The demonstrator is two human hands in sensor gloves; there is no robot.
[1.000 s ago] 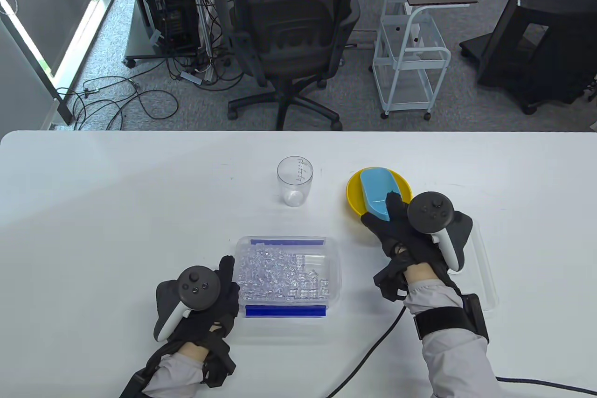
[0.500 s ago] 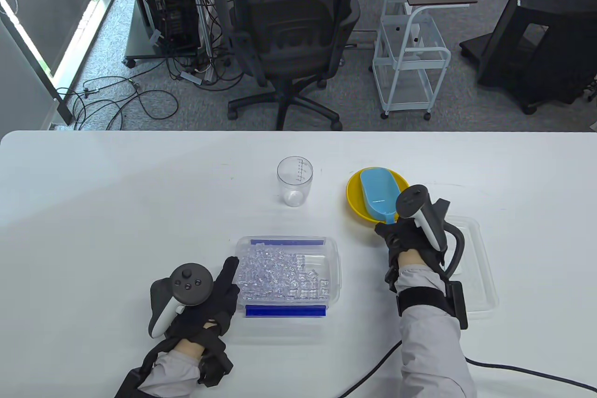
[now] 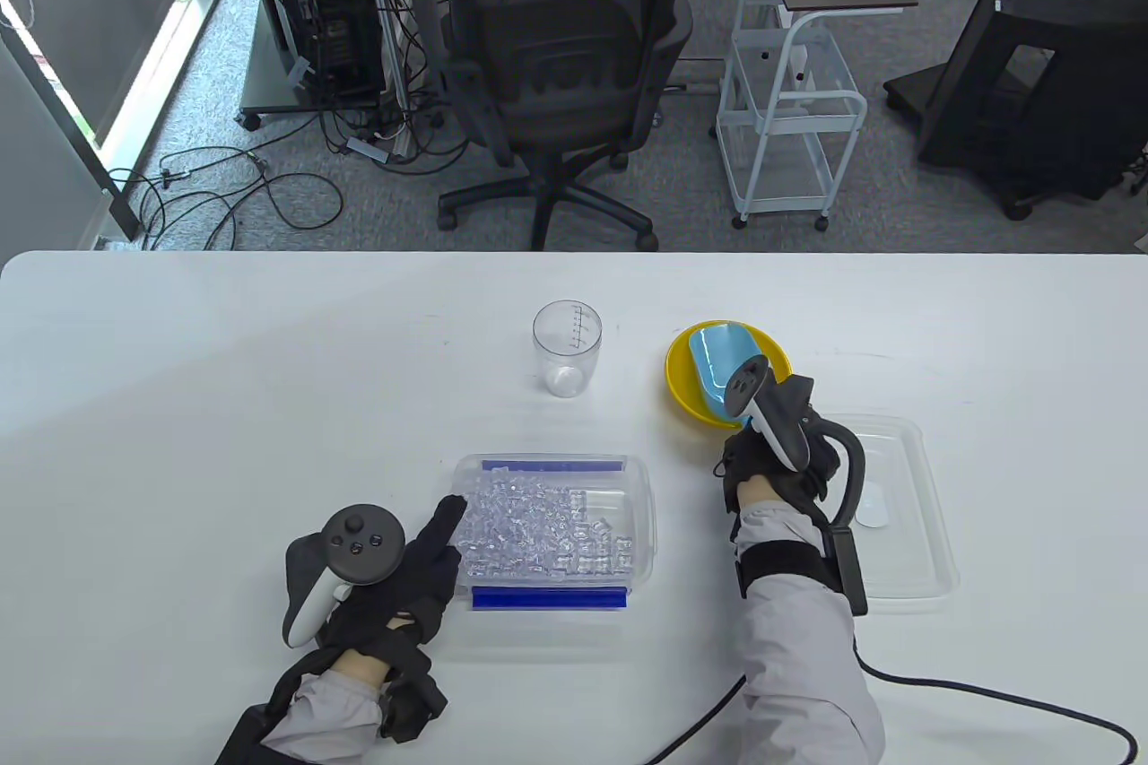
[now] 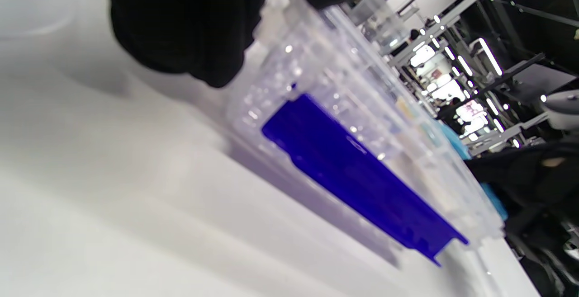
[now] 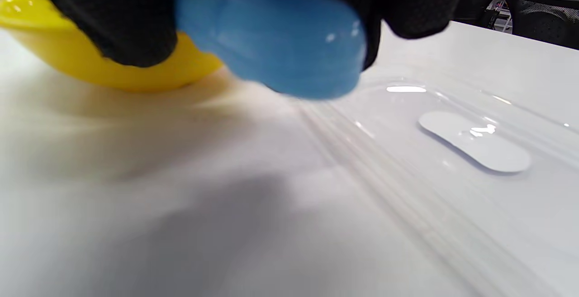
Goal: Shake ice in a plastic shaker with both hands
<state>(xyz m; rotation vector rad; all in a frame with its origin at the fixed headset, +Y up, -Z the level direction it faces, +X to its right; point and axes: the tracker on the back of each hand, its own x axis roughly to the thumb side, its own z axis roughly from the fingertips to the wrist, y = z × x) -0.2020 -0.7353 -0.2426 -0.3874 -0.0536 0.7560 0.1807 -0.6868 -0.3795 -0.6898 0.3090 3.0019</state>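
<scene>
While my right hand grips the scoop in the bowl, left fingers lie straight on the ice box; shaker stands far-centre, empty. Risk: loose grip spills cubes.

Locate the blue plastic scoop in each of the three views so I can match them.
Table view: blue plastic scoop lies in the yellow bowl, right of centre, partly behind the right hand.
Left wrist view: a blurred sliver of blue at the right, beyond the clear ice container; probably the scoop.
Right wrist view: top centre, gripped by gloved fingers.
Shared landmark: the yellow bowl.
</scene>
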